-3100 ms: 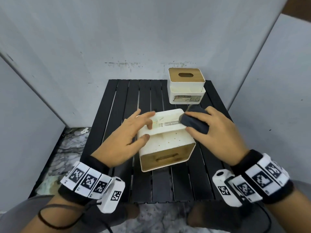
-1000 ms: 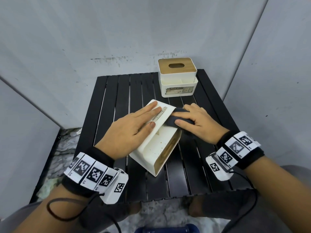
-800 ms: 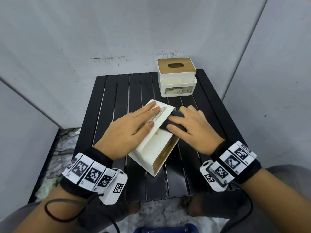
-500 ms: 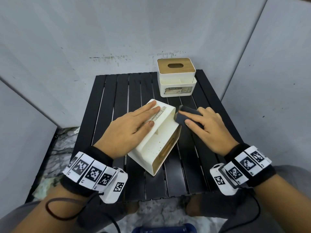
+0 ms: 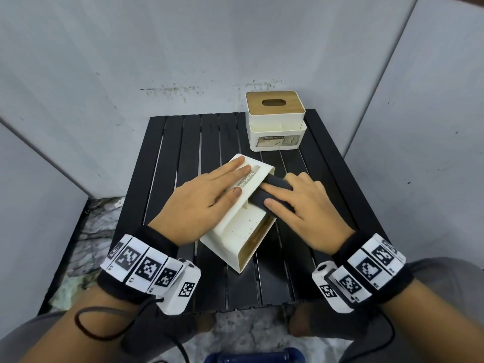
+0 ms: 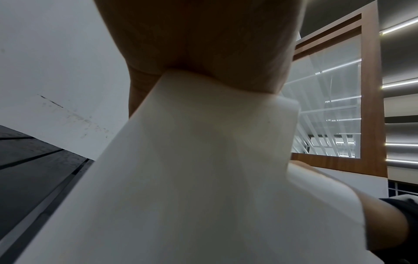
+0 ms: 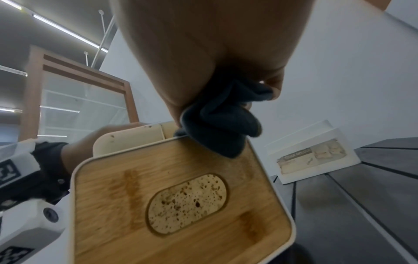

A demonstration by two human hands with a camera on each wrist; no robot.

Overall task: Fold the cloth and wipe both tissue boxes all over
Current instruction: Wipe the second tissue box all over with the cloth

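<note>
A white tissue box (image 5: 235,231) lies tipped on its side in the middle of the black slatted table (image 5: 183,142), its wooden lid (image 7: 181,196) facing right. My left hand (image 5: 207,203) lies flat on the box's upper face, fingers straight, pressing it down. My right hand (image 5: 298,205) grips the folded dark grey cloth (image 5: 272,191) and holds it against the box's top right edge; the cloth (image 7: 221,121) bunches under the fingers. The second tissue box (image 5: 275,121) stands upright at the back right of the table. The white box wall (image 6: 203,178) fills the left wrist view.
Grey partition walls (image 5: 235,48) close the table in on three sides. Marble floor (image 5: 91,231) shows left of the table. My knees sit at the table's near edge. A blue object (image 5: 256,358) lies on the floor below.
My right hand has slid the cloth back along the box's top edge toward me and to the left. The left hand has stayed flat on the box.
</note>
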